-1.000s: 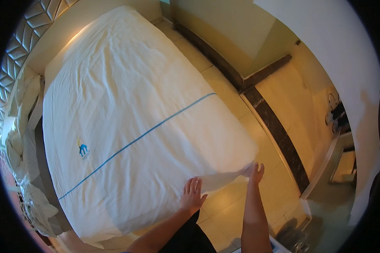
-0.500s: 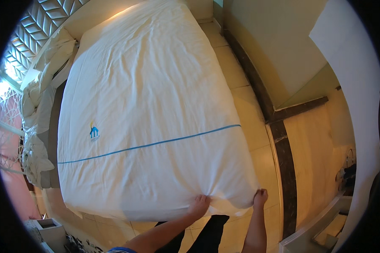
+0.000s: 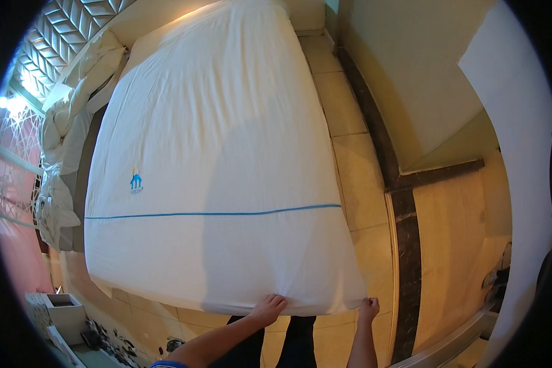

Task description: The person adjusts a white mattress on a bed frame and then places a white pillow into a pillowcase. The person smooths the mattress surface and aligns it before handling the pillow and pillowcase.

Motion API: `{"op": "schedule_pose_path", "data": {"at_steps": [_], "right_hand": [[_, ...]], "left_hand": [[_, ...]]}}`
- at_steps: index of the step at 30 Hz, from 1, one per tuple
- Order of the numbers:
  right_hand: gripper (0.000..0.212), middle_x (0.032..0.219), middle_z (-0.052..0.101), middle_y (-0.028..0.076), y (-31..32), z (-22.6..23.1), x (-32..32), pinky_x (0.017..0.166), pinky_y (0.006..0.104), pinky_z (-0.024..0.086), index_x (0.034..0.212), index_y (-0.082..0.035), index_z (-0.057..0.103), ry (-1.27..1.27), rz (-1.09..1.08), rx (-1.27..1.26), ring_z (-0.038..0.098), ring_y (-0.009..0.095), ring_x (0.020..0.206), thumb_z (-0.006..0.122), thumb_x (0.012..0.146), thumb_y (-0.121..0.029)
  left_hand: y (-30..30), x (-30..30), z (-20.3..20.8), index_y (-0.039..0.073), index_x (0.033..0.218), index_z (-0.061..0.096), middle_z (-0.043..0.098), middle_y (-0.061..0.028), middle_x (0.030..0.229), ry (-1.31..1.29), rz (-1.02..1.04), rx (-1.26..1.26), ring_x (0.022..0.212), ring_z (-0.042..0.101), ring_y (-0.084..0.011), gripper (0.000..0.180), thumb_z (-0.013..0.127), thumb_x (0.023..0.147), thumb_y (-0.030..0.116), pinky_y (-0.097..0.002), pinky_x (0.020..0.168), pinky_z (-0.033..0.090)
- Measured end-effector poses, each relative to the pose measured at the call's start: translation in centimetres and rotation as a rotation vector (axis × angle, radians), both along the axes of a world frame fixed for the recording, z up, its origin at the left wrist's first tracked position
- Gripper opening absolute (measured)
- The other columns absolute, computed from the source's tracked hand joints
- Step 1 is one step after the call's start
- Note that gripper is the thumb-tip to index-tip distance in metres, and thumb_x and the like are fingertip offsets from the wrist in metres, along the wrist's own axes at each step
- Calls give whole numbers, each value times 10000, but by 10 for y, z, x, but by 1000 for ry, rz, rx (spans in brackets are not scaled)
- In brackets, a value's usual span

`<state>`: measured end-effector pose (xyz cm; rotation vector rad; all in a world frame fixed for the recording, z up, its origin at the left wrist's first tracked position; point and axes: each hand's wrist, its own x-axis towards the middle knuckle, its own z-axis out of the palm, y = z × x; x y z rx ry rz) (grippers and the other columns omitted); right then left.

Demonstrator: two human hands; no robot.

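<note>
a dark stone strip point(image 3: 406, 270) borders floor tiles point(image 3: 357, 162), silver padded panel point(image 3: 73, 30) upper left.

White glare flares far left while soft shadow dims the sheet point(image 3: 208, 165).

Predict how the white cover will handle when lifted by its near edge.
The white cover is probably floppy: long soft creases run along it. It likely bends easily, since it puckers beside the left hand. Its corner, pinched by the right hand, would probably sag if released.
</note>
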<state>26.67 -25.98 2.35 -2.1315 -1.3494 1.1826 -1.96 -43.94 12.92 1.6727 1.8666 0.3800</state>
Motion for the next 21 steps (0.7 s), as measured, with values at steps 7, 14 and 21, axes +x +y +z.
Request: {"op": "schedule_pose_path", "data": {"at_steps": [7, 14, 21], "right_hand": [[219, 932, 459, 135, 5, 72, -111, 807, 350, 350, 941, 11, 439, -201, 276, 631, 441, 251, 888, 472, 727, -24], [397, 1180, 429, 150, -100, 125, -335, 955, 424, 268, 1088, -60, 483, 326, 1373, 614, 367, 308, 1130, 539, 696, -89], [454, 1182, 421, 163, 44, 102, -287, 957, 414, 269, 1140, -38, 435, -106, 1125, 808, 365, 286, 1127, 510, 697, -98]], "left_hand": [[-7, -47, 38, 51, 1041, 457, 426, -160, 1104, 244, 544, 196, 1041, 395, -332, 363, 564, 710, 154, -456, 871, 308], [-32, -43, 15, 57, 1298, 240, 146, -210, 1349, 472, 351, -465, 1247, 56, -405, 641, 427, 790, 400, -557, 968, 24], [18, 38, 13, 122, 1284, 282, 168, -176, 1345, -54, -49, -111, 1239, 143, -367, 595, 473, 777, 369, -573, 936, 184]]}}
